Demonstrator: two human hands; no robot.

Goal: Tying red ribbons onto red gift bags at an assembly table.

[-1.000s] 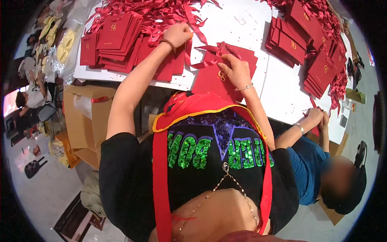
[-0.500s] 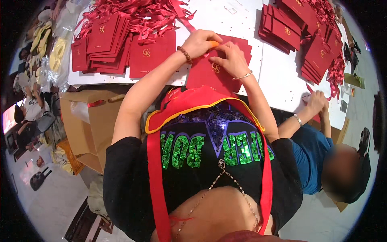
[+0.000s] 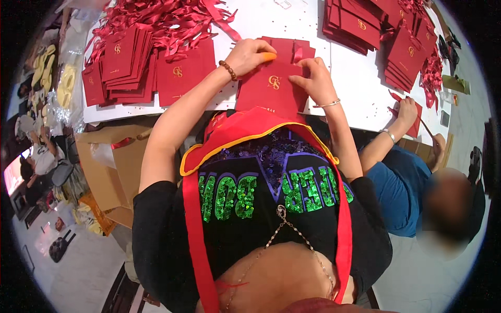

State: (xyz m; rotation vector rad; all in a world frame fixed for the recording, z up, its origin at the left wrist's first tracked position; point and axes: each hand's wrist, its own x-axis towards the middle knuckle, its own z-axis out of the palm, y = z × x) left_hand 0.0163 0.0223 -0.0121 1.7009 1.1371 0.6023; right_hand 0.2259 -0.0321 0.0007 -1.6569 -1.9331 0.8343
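Note:
A flat red paper bag (image 3: pixel 261 93) with a gold emblem lies in front of me on the white table. My left hand (image 3: pixel 248 57), with an orange cover on one finger and a beaded bracelet, is closed at its upper left edge. At the upper right edge, my right hand (image 3: pixel 320 84) pinches the bag between thumb and fingers. A short red ribbon (image 3: pixel 298 53) stands up between my hands at the bag's top. Behind it shows another red bag (image 3: pixel 282 46), partly covered.
Left on the white table (image 3: pixel 344 78) are stacked red bags (image 3: pixel 122 60) and a heap of red ribbons (image 3: pixel 156 21). More bags (image 3: pixel 355 23) stand at the far right. A co-worker's hand (image 3: pixel 408 110) handles a red bag there. An open cardboard box (image 3: pixel 112 177) stands below the left edge.
My hands have moved apart, the right one down to the bag's right edge. The ribbon between them is now visible. The co-worker's hands have separated.

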